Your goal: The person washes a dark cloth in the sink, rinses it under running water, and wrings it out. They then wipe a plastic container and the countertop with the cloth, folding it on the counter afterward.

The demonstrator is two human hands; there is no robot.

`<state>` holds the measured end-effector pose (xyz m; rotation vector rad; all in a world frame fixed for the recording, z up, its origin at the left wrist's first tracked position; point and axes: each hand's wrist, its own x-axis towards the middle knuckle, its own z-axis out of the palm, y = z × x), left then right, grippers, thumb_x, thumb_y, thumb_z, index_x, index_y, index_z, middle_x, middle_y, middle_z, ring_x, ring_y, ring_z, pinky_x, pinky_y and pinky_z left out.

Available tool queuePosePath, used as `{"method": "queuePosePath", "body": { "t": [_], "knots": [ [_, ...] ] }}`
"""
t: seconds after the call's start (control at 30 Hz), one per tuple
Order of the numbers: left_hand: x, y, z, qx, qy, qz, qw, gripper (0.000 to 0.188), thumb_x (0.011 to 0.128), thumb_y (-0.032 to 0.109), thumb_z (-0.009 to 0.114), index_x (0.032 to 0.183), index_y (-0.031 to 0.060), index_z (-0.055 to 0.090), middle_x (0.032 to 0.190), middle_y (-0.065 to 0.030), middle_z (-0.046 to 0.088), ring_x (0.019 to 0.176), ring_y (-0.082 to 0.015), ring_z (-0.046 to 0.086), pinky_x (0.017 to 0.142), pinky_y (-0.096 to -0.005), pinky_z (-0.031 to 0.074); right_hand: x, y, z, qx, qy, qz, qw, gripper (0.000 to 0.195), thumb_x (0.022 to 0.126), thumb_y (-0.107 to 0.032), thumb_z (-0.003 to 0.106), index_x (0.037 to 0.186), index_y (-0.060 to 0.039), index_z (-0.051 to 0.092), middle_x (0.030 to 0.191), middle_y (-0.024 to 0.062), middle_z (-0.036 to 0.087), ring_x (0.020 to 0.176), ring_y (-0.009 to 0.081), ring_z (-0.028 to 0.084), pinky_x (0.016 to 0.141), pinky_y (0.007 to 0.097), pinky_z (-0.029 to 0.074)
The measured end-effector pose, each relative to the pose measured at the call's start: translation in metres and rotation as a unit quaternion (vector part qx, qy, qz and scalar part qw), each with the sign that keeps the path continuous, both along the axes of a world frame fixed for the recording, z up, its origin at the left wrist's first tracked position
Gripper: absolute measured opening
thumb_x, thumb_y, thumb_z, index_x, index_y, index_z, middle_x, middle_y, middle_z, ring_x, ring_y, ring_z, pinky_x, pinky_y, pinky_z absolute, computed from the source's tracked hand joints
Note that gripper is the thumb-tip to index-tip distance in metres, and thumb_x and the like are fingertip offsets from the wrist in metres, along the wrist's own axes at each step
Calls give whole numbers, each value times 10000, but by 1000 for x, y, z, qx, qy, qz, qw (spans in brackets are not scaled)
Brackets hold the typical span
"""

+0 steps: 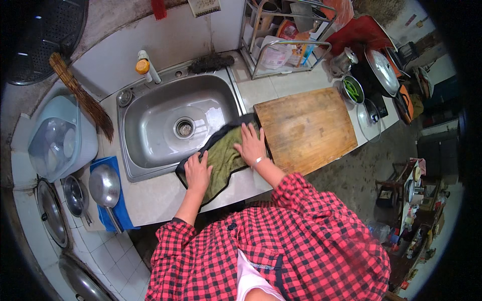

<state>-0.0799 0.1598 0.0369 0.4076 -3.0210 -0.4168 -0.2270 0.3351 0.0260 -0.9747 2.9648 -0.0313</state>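
Note:
A green cloth with a dark border lies spread over the front right edge of a stainless steel sink and the tiled counter. On its left end rests my left hand, fingers spread. My right hand, with a silver bracelet at the wrist, presses flat on the cloth's right part, beside a wooden cutting board. Neither hand visibly grips the cloth. The sink's drain shows uncovered, and a faucet with an orange part stands at its back rim.
Left of the sink are a straw brush, a plastic tub and a metal ladle or small pan on a blue cloth. Behind the board stands a metal rack; a bowl of green peppers and a glass lid sit right.

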Motion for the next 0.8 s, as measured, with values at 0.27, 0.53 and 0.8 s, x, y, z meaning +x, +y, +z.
{"method": "queuePosePath", "body": {
  "t": [0.27,0.53,0.8],
  "knots": [
    [25,-5,6,-7,33,-11,999,635,727,220,742,1317,138,523,1270,-124,495,1179,-286,453,970,-415,369,20,15,5,-13,0,32,999,686,901,-481,489,1359,25,420,1443,125,395,1374,269,295,1126,516,161],
    [19,-24,-12,8,66,11,998,426,782,132,644,1205,143,598,1174,-112,527,1099,-278,507,909,-400,419,33,12,7,-24,-13,44,999,661,887,-486,514,1311,19,466,1384,168,454,1325,295,365,1124,491,187],
    [55,-72,-12,-18,105,120,987,289,799,48,556,1068,109,642,1083,-112,539,1029,-288,533,886,-381,454,56,-20,12,-176,-35,133,975,384,819,-265,646,1094,-18,541,1063,154,559,1010,349,509,919,445,375]
  ]
}}
